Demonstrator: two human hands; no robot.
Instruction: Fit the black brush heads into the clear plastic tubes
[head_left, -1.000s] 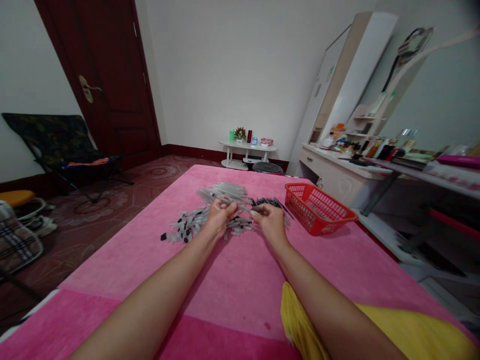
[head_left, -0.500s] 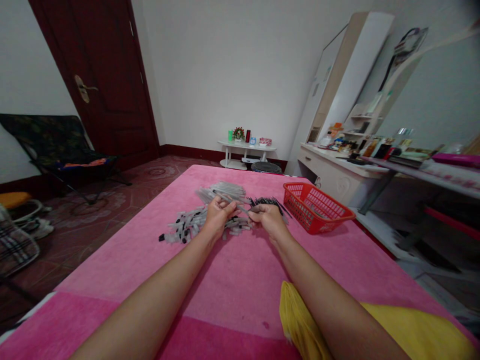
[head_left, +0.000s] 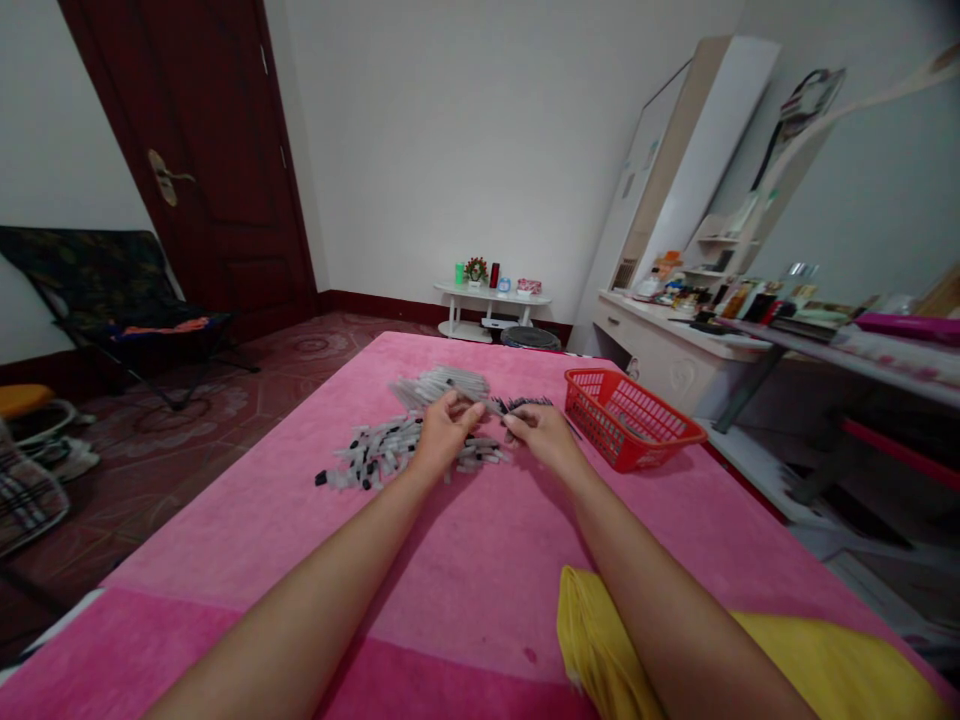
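Note:
Both hands meet over the pink cloth, pinching a slim pen (head_left: pixel 491 407) that spans between them. My left hand (head_left: pixel 444 435) grips its left end, thumb against fingers. My right hand (head_left: pixel 546 432) closes on the right end; its fingertips hide whatever is there. Under and left of my left hand lies a loose heap of clear pen caps (head_left: pixel 379 452) with black parts. Just behind it rests a pile of clear pen barrels (head_left: pixel 442 385). Thin dark-tipped pen refills (head_left: pixel 526 403) lie beyond my right hand, partly covered by it.
A red plastic basket (head_left: pixel 634 425) stands to the right of my right hand, with some pale pieces inside. Yellow fabric (head_left: pixel 600 640) lies below my right forearm. Beyond the pink-covered table (head_left: pixel 480 560) are a low white stand (head_left: pixel 487 295) and a dresser (head_left: pixel 675 340).
Both hands stay together on the pen, shifting only slightly, with the fingers changing position a little. The view has tilted a touch. The piles and basket look unchanged.

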